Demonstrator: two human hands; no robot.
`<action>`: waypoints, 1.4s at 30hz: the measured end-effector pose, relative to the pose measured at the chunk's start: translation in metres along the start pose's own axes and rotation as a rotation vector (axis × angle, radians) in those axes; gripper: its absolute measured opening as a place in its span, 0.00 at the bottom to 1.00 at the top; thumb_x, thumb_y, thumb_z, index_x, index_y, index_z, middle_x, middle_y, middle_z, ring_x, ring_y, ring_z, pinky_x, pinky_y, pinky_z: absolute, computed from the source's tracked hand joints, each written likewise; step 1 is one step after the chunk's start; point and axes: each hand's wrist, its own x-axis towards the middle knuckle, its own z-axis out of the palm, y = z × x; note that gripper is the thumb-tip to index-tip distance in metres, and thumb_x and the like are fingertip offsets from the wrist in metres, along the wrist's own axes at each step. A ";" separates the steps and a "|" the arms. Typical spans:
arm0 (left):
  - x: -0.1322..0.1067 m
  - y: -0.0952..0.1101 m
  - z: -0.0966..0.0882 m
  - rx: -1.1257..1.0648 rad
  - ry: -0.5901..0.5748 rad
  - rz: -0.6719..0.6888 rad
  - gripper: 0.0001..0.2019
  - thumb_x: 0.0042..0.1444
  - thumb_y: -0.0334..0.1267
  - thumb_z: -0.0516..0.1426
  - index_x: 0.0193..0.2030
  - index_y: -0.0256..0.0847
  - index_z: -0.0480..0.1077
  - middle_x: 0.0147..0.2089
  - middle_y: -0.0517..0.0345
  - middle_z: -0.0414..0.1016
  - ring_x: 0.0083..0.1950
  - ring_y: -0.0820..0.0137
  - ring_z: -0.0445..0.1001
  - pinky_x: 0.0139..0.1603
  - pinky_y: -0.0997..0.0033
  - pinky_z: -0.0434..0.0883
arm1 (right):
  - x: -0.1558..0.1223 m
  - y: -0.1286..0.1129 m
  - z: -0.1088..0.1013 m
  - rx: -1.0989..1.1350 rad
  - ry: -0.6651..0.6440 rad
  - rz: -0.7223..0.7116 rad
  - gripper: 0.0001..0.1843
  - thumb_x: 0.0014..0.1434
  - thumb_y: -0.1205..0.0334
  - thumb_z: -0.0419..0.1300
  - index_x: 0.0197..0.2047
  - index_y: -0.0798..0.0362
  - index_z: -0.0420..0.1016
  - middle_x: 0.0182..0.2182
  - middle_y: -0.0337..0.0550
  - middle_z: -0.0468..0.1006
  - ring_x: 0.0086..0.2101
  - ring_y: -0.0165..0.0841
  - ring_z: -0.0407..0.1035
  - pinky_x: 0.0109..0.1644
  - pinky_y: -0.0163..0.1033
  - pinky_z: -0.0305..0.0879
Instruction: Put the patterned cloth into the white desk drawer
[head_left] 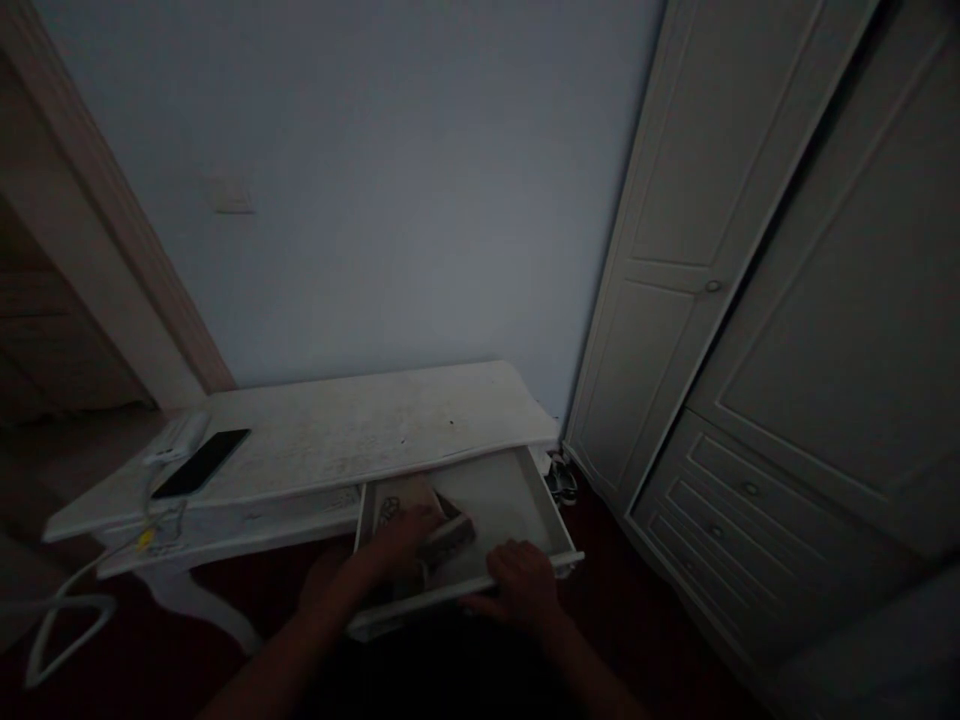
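Note:
A white drawer [517,510] is pulled out of the low white table [390,415]. My right hand [523,582] is closed over the drawer's front edge, with the thumb on the outside. Inside the drawer's left part, my left hand [409,530] is closed, its fingers curled down among the boxes; what they hold is hidden in the dim light. Beside those fingers lies a small dark box [448,540], tilted. A light brown box [397,492] with a dark printed mark sits behind my left hand.
A black phone [201,464] and a white power strip [178,437] lie at the table's left end. A white cable [71,600] hangs at the lower left. Right of the table stand shoes [561,478] and a white wardrobe [675,250] with drawers. A wall is behind.

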 end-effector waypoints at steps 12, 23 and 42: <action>-0.006 0.021 0.001 -0.141 -0.034 0.265 0.20 0.52 0.45 0.62 0.52 0.48 0.79 0.59 0.49 0.77 0.60 0.51 0.74 0.64 0.56 0.68 | -0.005 0.002 0.006 0.034 -0.062 0.011 0.34 0.59 0.23 0.58 0.31 0.49 0.72 0.26 0.41 0.77 0.30 0.36 0.70 0.38 0.42 0.53; 0.077 0.098 0.004 -0.150 0.109 0.220 0.24 0.59 0.47 0.60 0.63 0.54 0.73 0.64 0.49 0.71 0.64 0.53 0.71 0.66 0.53 0.67 | -0.011 0.003 0.016 0.082 -0.040 0.041 0.35 0.59 0.22 0.57 0.33 0.49 0.74 0.29 0.43 0.80 0.33 0.39 0.74 0.39 0.42 0.58; 0.078 -0.017 -0.024 -0.220 0.261 -0.116 0.25 0.65 0.36 0.51 0.68 0.44 0.70 0.63 0.49 0.79 0.67 0.56 0.72 0.71 0.57 0.62 | -0.004 -0.001 0.007 0.020 -0.045 0.030 0.38 0.57 0.20 0.56 0.27 0.50 0.70 0.23 0.40 0.75 0.28 0.34 0.69 0.36 0.41 0.53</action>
